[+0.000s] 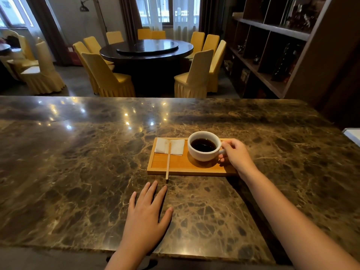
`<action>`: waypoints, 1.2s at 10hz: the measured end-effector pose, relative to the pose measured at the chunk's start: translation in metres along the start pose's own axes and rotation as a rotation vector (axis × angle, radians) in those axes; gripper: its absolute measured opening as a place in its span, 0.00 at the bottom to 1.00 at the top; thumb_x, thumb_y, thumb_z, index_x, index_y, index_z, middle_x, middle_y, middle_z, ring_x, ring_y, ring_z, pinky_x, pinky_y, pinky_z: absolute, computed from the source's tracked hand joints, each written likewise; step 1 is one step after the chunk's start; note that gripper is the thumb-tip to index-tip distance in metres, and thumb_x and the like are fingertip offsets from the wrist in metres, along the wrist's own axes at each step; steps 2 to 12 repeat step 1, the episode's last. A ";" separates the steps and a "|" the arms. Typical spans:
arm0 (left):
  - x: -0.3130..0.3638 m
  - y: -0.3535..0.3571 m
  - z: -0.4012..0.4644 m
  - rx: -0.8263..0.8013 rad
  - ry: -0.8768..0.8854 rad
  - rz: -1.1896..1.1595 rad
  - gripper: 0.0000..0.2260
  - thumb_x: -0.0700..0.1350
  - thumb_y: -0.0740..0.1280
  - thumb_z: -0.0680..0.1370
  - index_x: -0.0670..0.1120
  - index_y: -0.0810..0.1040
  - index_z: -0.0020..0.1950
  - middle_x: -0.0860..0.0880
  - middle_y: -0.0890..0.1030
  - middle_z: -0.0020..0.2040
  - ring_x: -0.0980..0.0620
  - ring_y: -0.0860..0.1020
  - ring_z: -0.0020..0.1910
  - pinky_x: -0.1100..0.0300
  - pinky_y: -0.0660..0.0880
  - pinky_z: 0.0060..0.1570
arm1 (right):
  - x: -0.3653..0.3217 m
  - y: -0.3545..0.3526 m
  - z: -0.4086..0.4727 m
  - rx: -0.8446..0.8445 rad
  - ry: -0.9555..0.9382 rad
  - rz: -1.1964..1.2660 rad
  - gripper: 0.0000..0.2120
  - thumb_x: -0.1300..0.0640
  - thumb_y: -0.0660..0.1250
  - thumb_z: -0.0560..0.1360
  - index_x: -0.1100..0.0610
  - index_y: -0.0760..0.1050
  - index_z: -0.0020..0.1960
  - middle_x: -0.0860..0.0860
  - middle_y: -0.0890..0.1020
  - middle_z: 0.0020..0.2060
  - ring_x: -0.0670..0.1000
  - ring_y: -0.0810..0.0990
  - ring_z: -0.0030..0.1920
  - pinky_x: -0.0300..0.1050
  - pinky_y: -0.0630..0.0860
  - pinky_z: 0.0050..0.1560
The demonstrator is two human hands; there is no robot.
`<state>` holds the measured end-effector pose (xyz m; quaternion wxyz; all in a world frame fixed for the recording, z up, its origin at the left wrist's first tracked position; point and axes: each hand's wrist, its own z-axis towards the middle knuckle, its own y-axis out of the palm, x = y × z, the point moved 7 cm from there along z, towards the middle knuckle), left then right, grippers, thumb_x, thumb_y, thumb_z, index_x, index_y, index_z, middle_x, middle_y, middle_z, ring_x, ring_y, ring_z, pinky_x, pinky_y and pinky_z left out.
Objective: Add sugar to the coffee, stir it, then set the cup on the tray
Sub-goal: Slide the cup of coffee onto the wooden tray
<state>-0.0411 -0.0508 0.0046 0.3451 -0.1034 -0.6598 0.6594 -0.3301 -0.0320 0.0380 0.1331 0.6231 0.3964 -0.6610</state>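
A white cup (202,154) of dark coffee stands on the right half of a wooden tray (181,167) on the marble counter. My right hand (234,154) grips the cup's handle from the right. A white paper napkin or sachet (176,146) lies at the tray's far left corner. A wooden stir stick (168,160) rests across it, its near end poking over the tray's front edge. My left hand (147,217) lies flat on the counter in front of the tray, fingers spread, holding nothing.
The brown marble counter (78,162) stretches wide to the left and behind the tray. A light object's corner (352,134) shows at the right edge. Beyond the counter are a round dark table (146,49), yellow-covered chairs and a dark shelf unit (272,45).
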 end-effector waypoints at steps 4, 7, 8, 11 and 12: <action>-0.002 0.001 0.000 -0.006 0.001 0.008 0.26 0.62 0.50 0.76 0.59 0.51 0.73 0.54 0.51 0.77 0.60 0.40 0.72 0.50 0.39 0.72 | 0.001 -0.006 -0.006 0.034 0.017 0.048 0.07 0.52 0.59 0.79 0.53 0.70 0.55 0.53 0.80 0.40 0.49 0.79 0.32 0.37 0.78 0.28; -0.002 0.001 0.000 -0.006 0.001 0.008 0.26 0.62 0.50 0.76 0.59 0.51 0.73 0.54 0.51 0.77 0.60 0.40 0.72 0.50 0.39 0.72 | 0.001 -0.006 -0.006 0.034 0.017 0.048 0.07 0.52 0.59 0.79 0.53 0.70 0.55 0.53 0.80 0.40 0.49 0.79 0.32 0.37 0.78 0.28; -0.002 0.001 0.000 -0.006 0.001 0.008 0.26 0.62 0.50 0.76 0.59 0.51 0.73 0.54 0.51 0.77 0.60 0.40 0.72 0.50 0.39 0.72 | 0.001 -0.006 -0.006 0.034 0.017 0.048 0.07 0.52 0.59 0.79 0.53 0.70 0.55 0.53 0.80 0.40 0.49 0.79 0.32 0.37 0.78 0.28; -0.002 0.001 0.000 -0.006 0.001 0.008 0.26 0.62 0.50 0.76 0.59 0.51 0.73 0.54 0.51 0.77 0.60 0.40 0.72 0.50 0.39 0.72 | 0.001 -0.006 -0.006 0.034 0.017 0.048 0.07 0.52 0.59 0.79 0.53 0.70 0.55 0.53 0.80 0.40 0.49 0.79 0.32 0.37 0.78 0.28; -0.002 0.001 0.000 -0.006 0.001 0.008 0.26 0.62 0.50 0.76 0.59 0.51 0.73 0.54 0.51 0.77 0.60 0.40 0.72 0.50 0.39 0.72 | 0.001 -0.006 -0.006 0.034 0.017 0.048 0.07 0.52 0.59 0.79 0.53 0.70 0.55 0.53 0.80 0.40 0.49 0.79 0.32 0.37 0.78 0.28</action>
